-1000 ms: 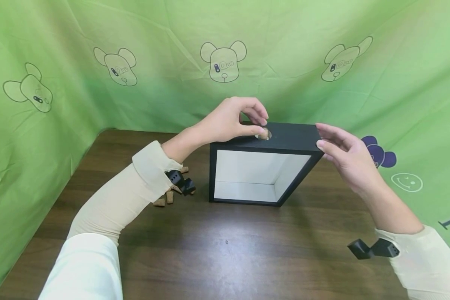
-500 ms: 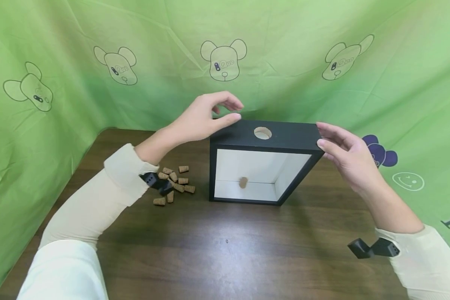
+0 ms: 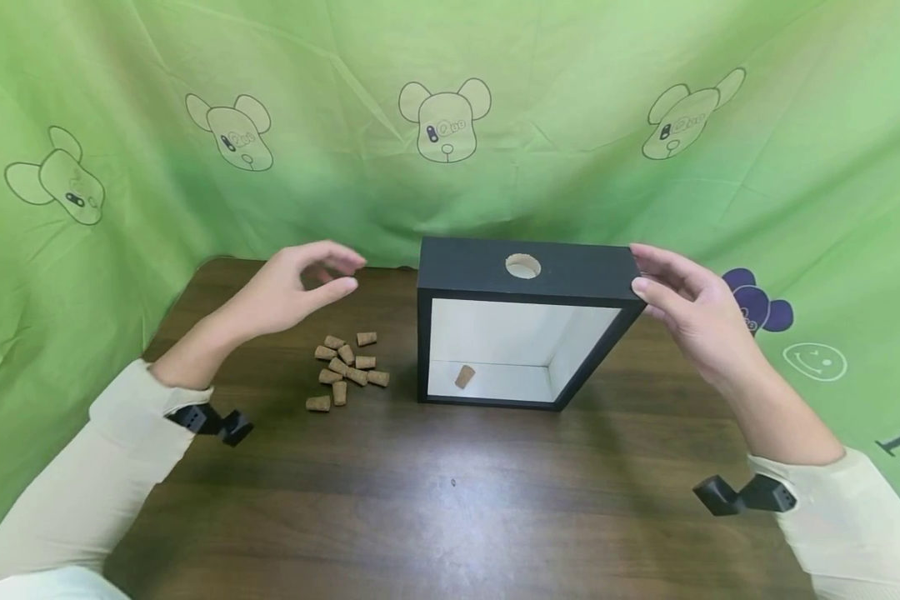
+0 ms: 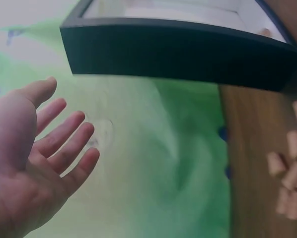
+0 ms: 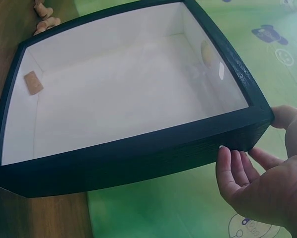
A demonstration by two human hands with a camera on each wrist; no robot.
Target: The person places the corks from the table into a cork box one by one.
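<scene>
A black shadow box with a white interior stands upright on the table, a round hole in its top. Inside, one cork leans near the lower left; the right wrist view also shows this cork. My right hand grips the box's upper right corner between thumb and fingers. My left hand hovers to the left of the box, holding nothing, fingers loosely bent and thumb apart. Below it and nearer me lies a loose pile of corks, seen partly at the left wrist view's right edge.
The brown wooden table is backed by a green curtain with bear-head prints, which also hangs along both sides. A small dark speck marks the tabletop in front of the box.
My left hand has let go of a cork at the hole and drawn back leftward and down. The cork has dropped inside the box. My right hand has stayed at the corner.
</scene>
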